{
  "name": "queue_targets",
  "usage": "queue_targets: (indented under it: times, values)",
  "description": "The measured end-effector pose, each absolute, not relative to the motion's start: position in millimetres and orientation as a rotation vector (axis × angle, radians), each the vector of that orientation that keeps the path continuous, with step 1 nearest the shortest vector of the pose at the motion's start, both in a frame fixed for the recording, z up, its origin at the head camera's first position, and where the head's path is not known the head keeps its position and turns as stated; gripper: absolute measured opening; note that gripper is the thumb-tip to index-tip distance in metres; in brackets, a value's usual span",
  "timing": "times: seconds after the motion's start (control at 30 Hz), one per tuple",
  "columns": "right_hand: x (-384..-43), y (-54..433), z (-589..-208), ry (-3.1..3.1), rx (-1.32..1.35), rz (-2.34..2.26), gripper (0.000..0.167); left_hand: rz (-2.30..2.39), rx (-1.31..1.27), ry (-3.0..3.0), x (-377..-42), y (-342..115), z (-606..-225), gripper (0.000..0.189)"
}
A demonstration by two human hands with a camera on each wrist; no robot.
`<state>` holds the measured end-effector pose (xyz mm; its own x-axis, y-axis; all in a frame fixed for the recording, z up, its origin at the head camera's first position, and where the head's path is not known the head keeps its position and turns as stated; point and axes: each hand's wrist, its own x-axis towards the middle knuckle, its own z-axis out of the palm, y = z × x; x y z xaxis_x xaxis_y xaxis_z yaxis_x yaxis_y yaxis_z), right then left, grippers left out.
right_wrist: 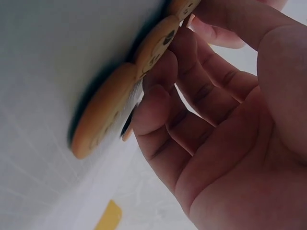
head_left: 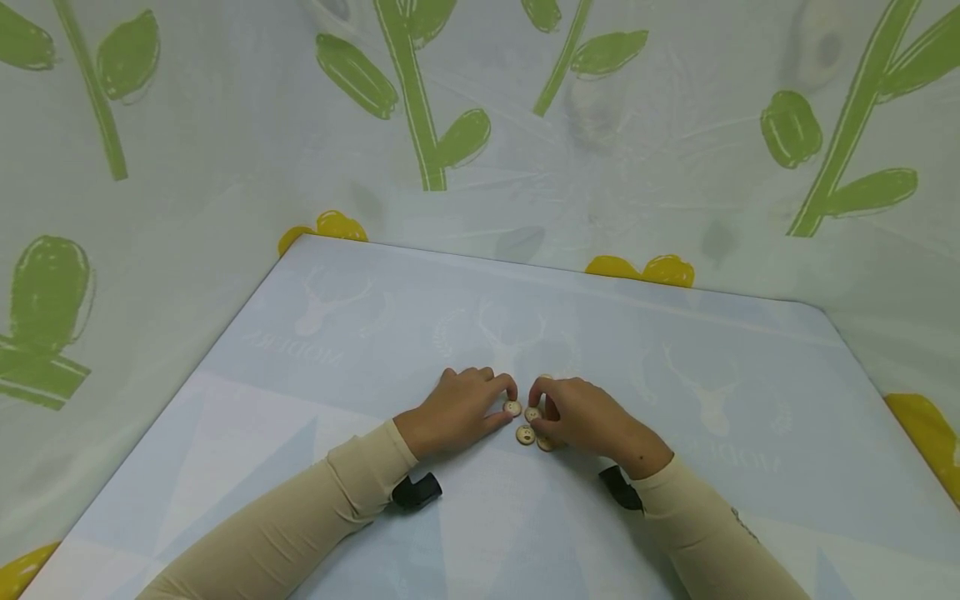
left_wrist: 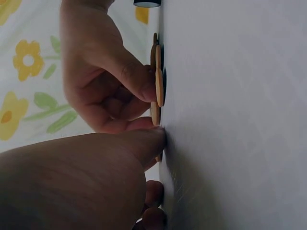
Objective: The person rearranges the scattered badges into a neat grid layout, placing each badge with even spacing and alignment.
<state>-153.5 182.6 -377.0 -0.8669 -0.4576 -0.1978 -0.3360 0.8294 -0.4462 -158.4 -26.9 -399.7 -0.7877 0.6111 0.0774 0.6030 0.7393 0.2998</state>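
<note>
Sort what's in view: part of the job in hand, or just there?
In the job:
- left hand, pinching a wooden disc
- right hand, finger and thumb at a second disc
- third disc, nearby
- fourth disc, partly hidden by the right hand

Just there:
- deer-print table
- leaf-print backdrop
- black piece by the left wrist

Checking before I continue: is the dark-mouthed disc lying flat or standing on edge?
Flat: in the head view, the dark-mouthed disc shows its whole round face, turned up on the tabletop, beside the right hand.
</note>
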Motion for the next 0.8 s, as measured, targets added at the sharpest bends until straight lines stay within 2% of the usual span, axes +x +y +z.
queue_targets:
  times: [0.8]
  values:
    - [-154.6,189.2,-369.1,2.784,-0.583,-0.533,0.016,0.468,1.008,2.895,-159.9,-26.9,-401.6,0.024]
